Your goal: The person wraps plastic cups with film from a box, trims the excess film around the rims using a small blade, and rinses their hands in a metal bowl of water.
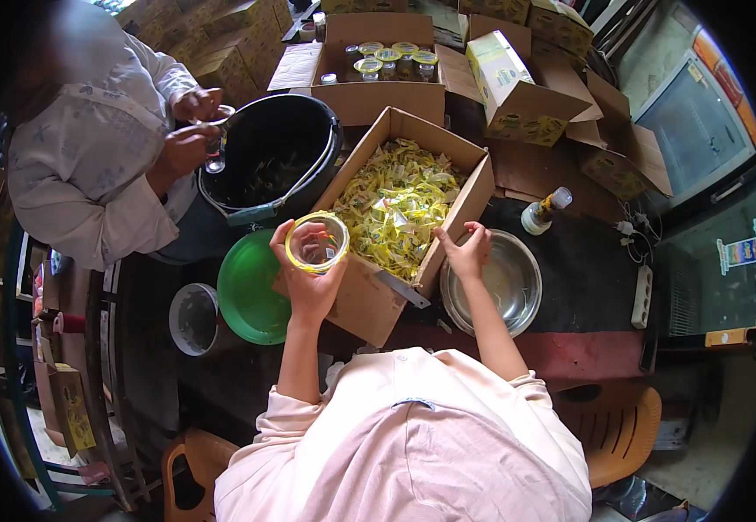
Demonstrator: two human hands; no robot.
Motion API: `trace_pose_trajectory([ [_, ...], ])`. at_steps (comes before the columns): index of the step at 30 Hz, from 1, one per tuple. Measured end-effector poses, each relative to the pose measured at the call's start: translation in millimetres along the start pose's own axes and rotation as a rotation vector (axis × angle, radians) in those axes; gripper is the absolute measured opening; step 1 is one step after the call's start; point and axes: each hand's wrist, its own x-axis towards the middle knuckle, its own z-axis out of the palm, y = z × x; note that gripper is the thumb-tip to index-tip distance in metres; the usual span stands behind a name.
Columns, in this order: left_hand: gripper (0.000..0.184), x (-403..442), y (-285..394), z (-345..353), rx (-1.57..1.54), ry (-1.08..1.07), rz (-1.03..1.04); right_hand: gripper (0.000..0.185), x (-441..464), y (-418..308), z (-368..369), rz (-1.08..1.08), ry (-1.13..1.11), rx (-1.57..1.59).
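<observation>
My left hand [312, 283] is wrapped round a clear cup [318, 243] with a yellow rim. It holds the cup tilted, with its round end facing up, over the near left edge of a cardboard box [365, 300]. Yellow and white label-like scraps [399, 209] fill the box. At the box's right side is my right hand [467, 250], its fingers apart and nothing visible in them; I cannot tell whether it touches the box wall. A flat metal strip [404, 290] lies across the box's near corner.
A co-worker [90, 165] at the left holds a small clear container [215, 152] above a black bucket [308, 187]. Nearby are a green basin [243, 287], a metal bowl [526, 304], a jar [536, 217] and a power strip [642, 296]. Behind stands a carton [378, 103] of lidded cups.
</observation>
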Motion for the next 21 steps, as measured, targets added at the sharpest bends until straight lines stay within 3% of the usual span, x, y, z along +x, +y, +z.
trace_pose_trajectory([
  [1, 0.072, -1, -1, -1, -0.004, 0.003, -0.004, 0.087, 0, 5, 4, -0.003, 0.000, -0.079],
  [6, 0.072, -2, -3, -1, 0.016, 0.008, -0.021, 0.095, -7, 27, -18, 0.109, -0.130, -0.241],
  [12, 0.075, -1, 0, 7, -0.012, -0.017, 0.019, 0.101, 3, 29, -18, 0.153, -0.133, 0.072],
  [15, 0.076, -2, 3, 10, -0.049, -0.025, 0.064, 0.113, 3, 7, 2, 0.167, -0.152, 0.017],
  [19, 0.077, -4, 1, 3, -0.038, -0.014, 0.076, 0.117, 4, 16, 6, 0.239, -0.226, -0.145],
  [21, 0.077, -6, -2, -2, -0.039, 0.006, 0.055, 0.106, 4, 37, -7, 0.211, -0.203, -0.072],
])
